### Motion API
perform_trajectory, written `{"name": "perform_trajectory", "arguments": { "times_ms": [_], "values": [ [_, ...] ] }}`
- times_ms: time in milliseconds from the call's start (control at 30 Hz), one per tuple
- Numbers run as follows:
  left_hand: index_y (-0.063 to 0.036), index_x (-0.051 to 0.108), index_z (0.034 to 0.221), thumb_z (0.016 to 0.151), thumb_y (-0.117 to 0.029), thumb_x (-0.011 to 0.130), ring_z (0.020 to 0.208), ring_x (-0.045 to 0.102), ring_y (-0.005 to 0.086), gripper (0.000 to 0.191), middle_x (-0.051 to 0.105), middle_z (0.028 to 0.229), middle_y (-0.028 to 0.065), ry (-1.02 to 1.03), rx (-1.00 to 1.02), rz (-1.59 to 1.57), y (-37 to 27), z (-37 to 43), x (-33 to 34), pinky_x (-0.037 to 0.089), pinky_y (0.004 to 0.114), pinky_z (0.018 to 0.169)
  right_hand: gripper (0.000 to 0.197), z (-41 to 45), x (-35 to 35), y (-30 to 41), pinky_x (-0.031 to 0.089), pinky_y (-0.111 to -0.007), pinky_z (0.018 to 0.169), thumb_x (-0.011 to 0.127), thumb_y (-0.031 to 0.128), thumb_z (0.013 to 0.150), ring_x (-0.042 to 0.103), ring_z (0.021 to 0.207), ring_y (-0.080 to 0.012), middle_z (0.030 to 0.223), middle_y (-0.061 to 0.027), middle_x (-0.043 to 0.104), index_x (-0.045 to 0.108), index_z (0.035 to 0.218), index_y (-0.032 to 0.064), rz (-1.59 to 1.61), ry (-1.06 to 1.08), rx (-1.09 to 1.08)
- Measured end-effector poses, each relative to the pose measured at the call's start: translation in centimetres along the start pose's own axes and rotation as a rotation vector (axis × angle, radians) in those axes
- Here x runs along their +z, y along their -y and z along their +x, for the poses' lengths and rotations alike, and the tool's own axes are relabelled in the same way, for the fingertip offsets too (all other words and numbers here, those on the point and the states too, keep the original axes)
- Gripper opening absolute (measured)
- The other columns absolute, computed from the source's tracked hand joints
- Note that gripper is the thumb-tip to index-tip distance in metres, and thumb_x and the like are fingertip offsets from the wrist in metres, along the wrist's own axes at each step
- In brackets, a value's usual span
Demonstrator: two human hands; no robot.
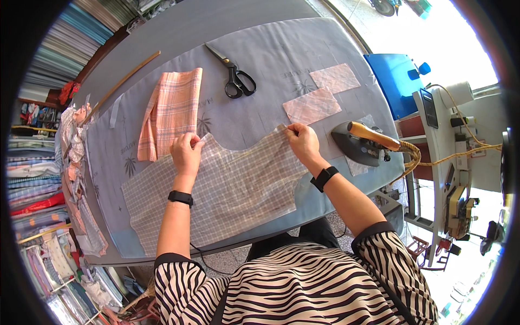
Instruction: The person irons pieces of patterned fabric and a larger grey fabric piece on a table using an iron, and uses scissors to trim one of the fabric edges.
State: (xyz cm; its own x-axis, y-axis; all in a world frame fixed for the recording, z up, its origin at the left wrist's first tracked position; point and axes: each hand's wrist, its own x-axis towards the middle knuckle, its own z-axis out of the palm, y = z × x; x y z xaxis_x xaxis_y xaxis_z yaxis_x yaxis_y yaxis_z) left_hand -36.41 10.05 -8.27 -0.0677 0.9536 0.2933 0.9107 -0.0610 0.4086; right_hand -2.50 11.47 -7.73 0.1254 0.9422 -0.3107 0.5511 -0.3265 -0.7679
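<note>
A cut panel of grey-beige checked fabric (pixel 239 187) lies spread over the near part of the cloth-covered table, its far edge curved like a neckline. My left hand (pixel 186 152) pinches one corner of that curve between thumb and fingertips. At the curve's other corner, my right hand (pixel 301 140) grips the fabric edge the same way. Beyond my left hand is a folded piece of orange plaid fabric (pixel 172 111). Black-handled tailor's shears (pixel 233 75) lie farther back with blades nearly together. Two pink checked fabric pieces (pixel 312 106) rest past my right hand.
An iron (pixel 359 142) with a wooden handle and wrapped cord sits right of my right hand. A wooden ruler (pixel 122 85) lies at the far left, near a heap of fabric scraps (pixel 77 142). Shelves of folded cloth (pixel 36 174) line the left; a sewing machine (pixel 459 213) stands right.
</note>
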Motion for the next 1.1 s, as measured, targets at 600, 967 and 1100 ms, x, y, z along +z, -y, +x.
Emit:
{"name": "perform_trajectory", "arguments": {
  "times_ms": [600,967,1100],
  "values": [
    [-0.0132,0.068,0.086,0.087,-0.021,0.072,0.08,0.062,0.022,0.008,0.066,0.067,-0.0014,0.152,0.053,-0.015,0.2,1.3,-0.9,0.043,0.038,0.083,0.014,-13.6,9.5,2.8,0.045,-0.042,0.087,0.062,0.007,0.08,0.055,0.099,-0.0305,0.099,-0.0123,0.058,0.062,0.094,0.0059,-0.307,0.313,-0.711],
    [-0.0159,0.069,0.075,0.079,-0.018,0.069,0.08,0.064,0.0233,0.004,0.068,0.069,0.0012,0.197,0.047,0.133,0.0,2.2,0.7,0.043,0.041,0.078,0.021,-16.3,9.3,1.9,0.048,-0.042,0.083,0.061,0.006,0.08,0.058,0.098,-0.0293,0.102,-0.0116,0.058,0.061,0.101,0.0047,-0.523,0.475,-0.734],
    [-0.0163,0.069,0.075,0.079,-0.019,0.069,0.079,0.065,0.023,0.004,0.068,0.068,0.0003,0.189,0.024,0.127,0.1,2.1,0.9,0.043,0.041,0.078,0.024,-17.3,8.6,1.5,0.05,-0.04,0.083,0.062,0.008,0.081,0.06,0.098,-0.0293,0.105,-0.0115,0.06,0.062,0.104,0.0044,-0.536,0.565,-0.717]
  ]
}}
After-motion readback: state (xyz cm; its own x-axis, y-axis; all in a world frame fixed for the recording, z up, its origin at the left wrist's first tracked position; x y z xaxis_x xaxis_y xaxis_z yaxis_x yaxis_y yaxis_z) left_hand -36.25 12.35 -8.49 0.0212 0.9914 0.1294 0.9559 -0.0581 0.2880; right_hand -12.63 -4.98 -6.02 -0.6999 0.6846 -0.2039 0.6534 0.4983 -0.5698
